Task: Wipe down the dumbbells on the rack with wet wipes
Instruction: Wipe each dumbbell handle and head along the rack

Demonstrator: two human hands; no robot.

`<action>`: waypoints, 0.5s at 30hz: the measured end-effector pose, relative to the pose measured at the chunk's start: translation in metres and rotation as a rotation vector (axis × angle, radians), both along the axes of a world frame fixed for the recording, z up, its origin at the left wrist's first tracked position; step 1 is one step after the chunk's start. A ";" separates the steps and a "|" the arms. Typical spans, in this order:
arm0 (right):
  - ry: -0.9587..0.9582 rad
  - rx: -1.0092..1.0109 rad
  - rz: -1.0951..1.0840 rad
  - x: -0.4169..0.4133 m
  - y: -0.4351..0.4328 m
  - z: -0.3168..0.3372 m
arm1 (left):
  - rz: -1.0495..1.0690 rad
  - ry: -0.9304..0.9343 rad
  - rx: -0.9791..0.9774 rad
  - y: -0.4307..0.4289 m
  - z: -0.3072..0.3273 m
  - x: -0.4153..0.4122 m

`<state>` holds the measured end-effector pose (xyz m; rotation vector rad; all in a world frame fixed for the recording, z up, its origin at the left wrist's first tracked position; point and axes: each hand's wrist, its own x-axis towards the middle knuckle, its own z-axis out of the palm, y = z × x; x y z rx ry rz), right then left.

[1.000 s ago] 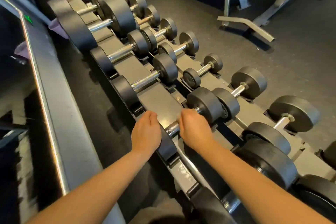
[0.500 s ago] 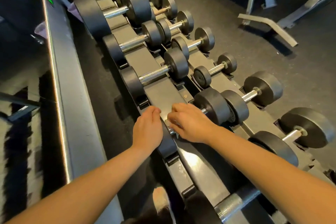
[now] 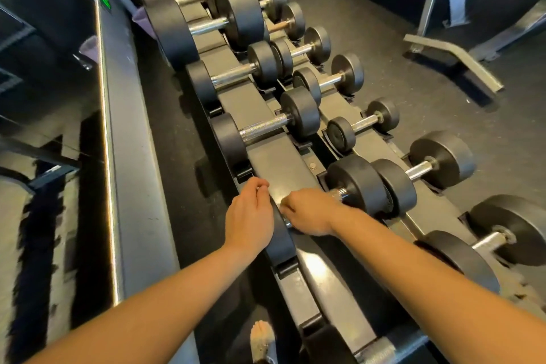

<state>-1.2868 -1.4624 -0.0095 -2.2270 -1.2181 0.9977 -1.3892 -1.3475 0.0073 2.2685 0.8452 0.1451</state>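
Atop the grey steel rack (image 3: 274, 156), my right hand (image 3: 310, 211) gripped the black rubber-headed, chrome-barred dumbbell (image 3: 354, 183) by its bar, left hand (image 3: 249, 216) cupping its near head; heavy, rigid, I judged, the bar its surest hold.

right hand (image 3: 310, 211) hides most of the handle (image 3: 339, 193); left hand (image 3: 251, 213) has an unclear hold; below both, a dumbbell (image 3: 375, 349) is cut off.

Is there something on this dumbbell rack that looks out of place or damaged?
Two small things. A purple cloth-like item is wedged behind the large dumbbell at the far end of the rack. Also, one small dumbbell's handle looks brown, while the other handles are shiny chrome; whether it is rust, I cannot tell.
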 end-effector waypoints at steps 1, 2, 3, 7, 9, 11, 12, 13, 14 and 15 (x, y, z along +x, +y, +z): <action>-0.097 0.113 -0.021 -0.008 -0.014 0.000 | 0.003 -0.005 -0.006 0.000 0.000 0.000; -0.191 0.224 -0.017 -0.015 -0.027 0.000 | 0.003 -0.004 -0.009 0.000 0.001 0.000; -0.277 0.300 -0.006 -0.023 -0.038 0.000 | 0.000 0.001 -0.010 -0.001 0.002 0.001; -0.573 0.428 -0.061 -0.055 -0.048 -0.014 | -0.016 0.001 -0.013 -0.002 0.004 0.001; -0.608 0.442 -0.151 -0.066 -0.043 -0.024 | -0.015 0.012 -0.010 -0.002 0.005 0.001; -0.457 0.431 -0.303 -0.072 -0.040 -0.030 | -0.016 0.020 -0.014 -0.001 0.006 0.001; -0.329 0.438 -0.422 -0.075 -0.039 -0.033 | -0.017 0.021 -0.013 -0.001 0.006 0.001; -0.147 0.439 -0.571 -0.080 -0.037 -0.034 | -0.021 0.022 -0.009 -0.001 0.007 0.001; 0.074 0.436 -0.724 -0.085 -0.034 -0.036 | -0.023 0.021 -0.003 -0.001 0.006 0.001; 0.296 0.424 -0.860 -0.088 -0.030 -0.037 | -0.024 0.019 0.002 -0.001 0.006 0.001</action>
